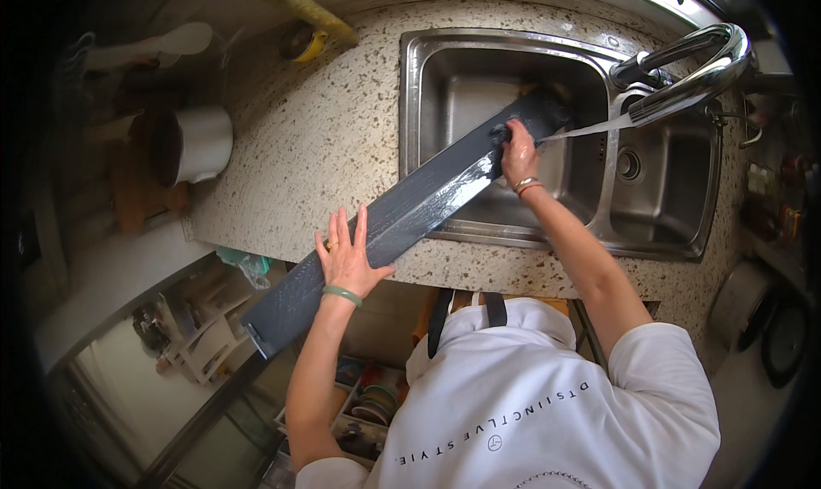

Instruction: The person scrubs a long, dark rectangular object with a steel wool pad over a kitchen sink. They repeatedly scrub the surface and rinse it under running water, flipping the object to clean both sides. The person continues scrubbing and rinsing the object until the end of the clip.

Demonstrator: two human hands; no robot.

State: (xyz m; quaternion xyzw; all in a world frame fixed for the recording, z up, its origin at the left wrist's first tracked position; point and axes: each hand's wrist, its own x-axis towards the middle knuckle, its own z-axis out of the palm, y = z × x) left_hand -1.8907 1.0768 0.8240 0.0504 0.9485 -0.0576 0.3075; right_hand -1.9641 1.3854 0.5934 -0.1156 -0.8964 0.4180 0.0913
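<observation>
A long dark grey board (402,219) lies slanted across the speckled stone counter (325,138), one end over the counter's front edge, the other in the left basin of the steel double sink (432,87). My left hand (346,258) presses flat on the board's lower part, fingers spread. My right hand (517,151) is closed on a small dark thing against the wet upper part of the board. Water streams from the pulled-out faucet (684,74) toward that hand.
A white pot (201,142) stands on a wooden board at the left. A yellow-handled tool (295,5) lies at the back of the counter. Below the counter's edge an open drawer holds dishes (368,408). A round pan (740,301) sits at the right.
</observation>
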